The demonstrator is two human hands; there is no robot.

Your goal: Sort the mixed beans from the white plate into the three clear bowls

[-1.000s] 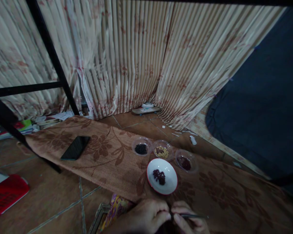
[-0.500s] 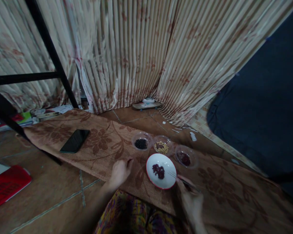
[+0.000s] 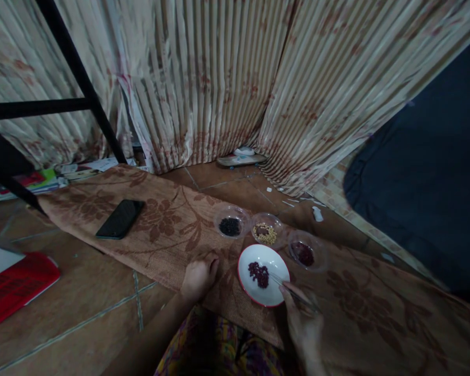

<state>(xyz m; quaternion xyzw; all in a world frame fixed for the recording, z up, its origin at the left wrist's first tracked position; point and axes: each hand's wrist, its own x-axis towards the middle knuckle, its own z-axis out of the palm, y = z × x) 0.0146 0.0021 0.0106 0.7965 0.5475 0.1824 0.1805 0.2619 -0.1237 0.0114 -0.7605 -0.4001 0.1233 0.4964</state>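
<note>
Over the right rim of a white bowl [image 3: 263, 299] with a red edge, my right hand [image 3: 303, 321] is closed around slim metal tweezers [image 3: 276, 278]. Their tips reach toward dark red beans [image 3: 259, 274] lying inside the bowl; whether a bean is between the tips cannot be made out. Curled into a loose fist, my left hand [image 3: 199, 275] rests on the brown cloth to the left of the bowl. Three clear plastic cups stand behind the bowl: one with black beans [image 3: 230, 226], one with yellow grains [image 3: 267, 234], one with dark red beans [image 3: 305, 256].
A brown flower-patterned cloth [image 3: 168, 245] covers the long narrow surface. On its left part lies a black phone [image 3: 120, 219]. Beyond are a skateboard [image 3: 241, 160], a striped curtain [image 3: 219, 78] and white scraps [image 3: 317, 213] on tiles. A red-and-white box [image 3: 21, 284] sits at left.
The whole view has shifted slightly. The tweezers' tips are now closer to the beans in the bowl. My left hand stays closed on the cloth.
</note>
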